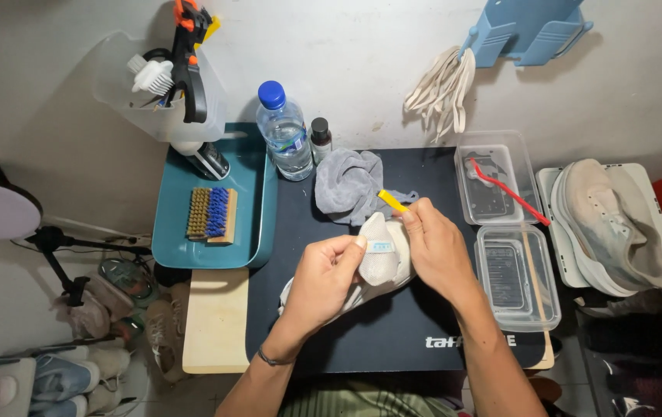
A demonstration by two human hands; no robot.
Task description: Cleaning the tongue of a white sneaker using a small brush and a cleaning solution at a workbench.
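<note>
At the centre of the frame the left hand (323,278) clasps the white sneaker (373,266) by its tongue while the right hand (435,247) pinches a yellow-handled brush (392,201) at the collar; short, light strokes with the tongue held taut would serve best.

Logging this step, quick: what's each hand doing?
Left hand: shut on the white shoe.
Right hand: shut on a yellow-handled tool.
</note>
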